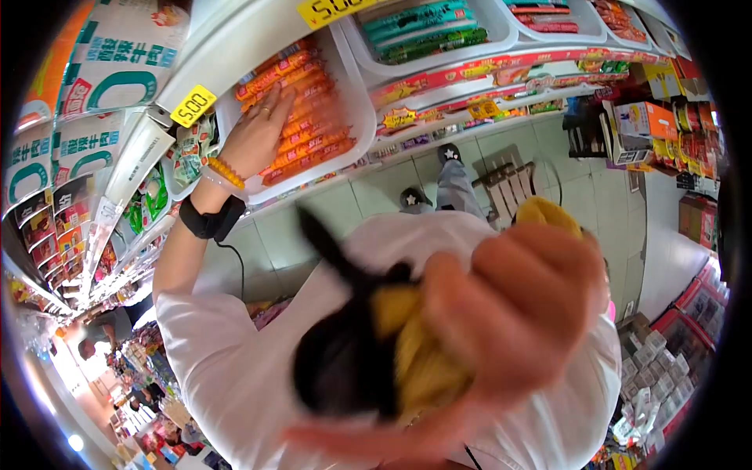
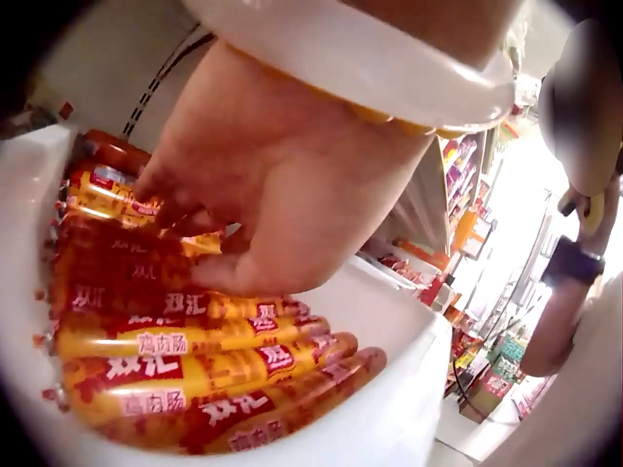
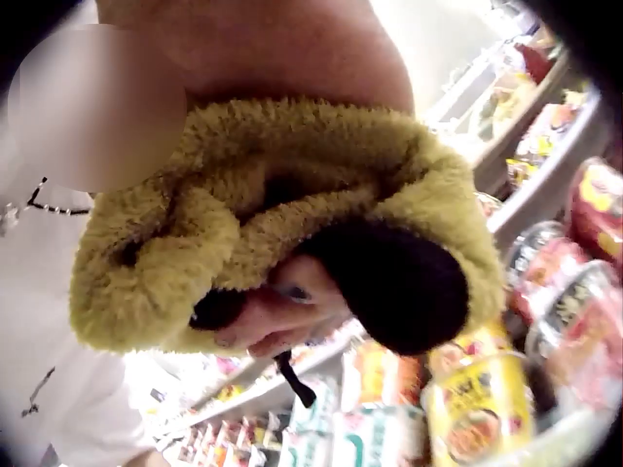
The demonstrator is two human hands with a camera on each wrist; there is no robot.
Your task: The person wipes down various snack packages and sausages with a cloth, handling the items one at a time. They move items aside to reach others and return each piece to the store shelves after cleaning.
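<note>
My left hand (image 1: 262, 129) rests on orange-wrapped sausages (image 1: 313, 153) lying in rows in a white tray (image 1: 362, 117). In the left wrist view the fingers of that hand (image 2: 282, 185) reach down onto the wrapped sausages (image 2: 195, 379), and their tips are partly hidden. My right hand (image 1: 509, 305) is raised close to the head camera, blurred, with its fingers curled. It grips a fluffy yellow cloth (image 1: 423, 360) with a black part (image 1: 341, 360). From the right wrist, the yellow cloth (image 3: 292, 136) bunches around the fingers (image 3: 292, 311), beside the black piece (image 3: 399, 282).
More trays (image 1: 501, 31) of wrapped sticks line the shelf to the right. Yellow price tags (image 1: 193, 106) hang on the shelf edge. White-and-green noodle packs (image 1: 117, 70) stand at left. Below are a tiled floor (image 1: 337, 204) and a slatted wooden stool (image 1: 505, 188).
</note>
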